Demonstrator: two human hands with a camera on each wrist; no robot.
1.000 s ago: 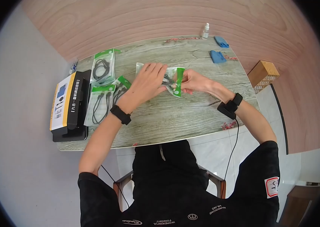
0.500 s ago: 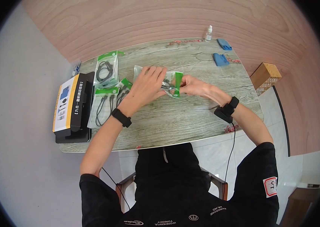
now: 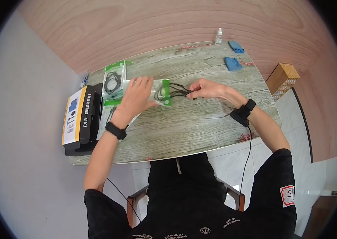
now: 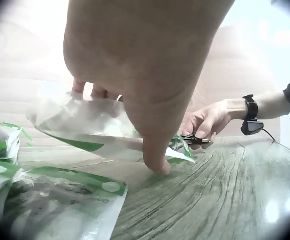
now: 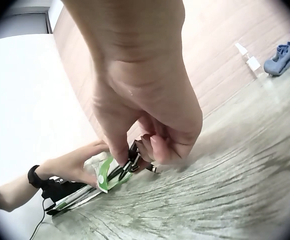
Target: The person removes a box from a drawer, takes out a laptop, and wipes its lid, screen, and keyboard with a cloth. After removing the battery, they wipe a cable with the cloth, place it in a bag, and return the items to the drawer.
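Observation:
My left hand (image 3: 137,95) grips a clear bag with a green end band (image 3: 166,92), fingers over its top and thumb at the near side. My right hand (image 3: 207,88) pinches the ends of several black cables (image 3: 179,94), which run out of the bag's green end. Part of the cable loop shows inside the bag. In the left wrist view the thumb lies along the lower edge of the bag (image 4: 95,146). The right wrist view shows the black connectors (image 5: 132,159) between thumb and fingers of my right hand (image 5: 145,100).
Other bagged cables (image 3: 114,81) lie at the table's left, partly under my left forearm. A black, white and yellow box (image 3: 76,115) stands on the left edge. At the back right are a small bottle (image 3: 218,36) and two blue cloths (image 3: 232,63). A wooden box (image 3: 282,79) stands beyond the right edge.
My left hand has moved left with the bag, while my right hand stays nearly in place. The cables now stretch out of the bag between both hands.

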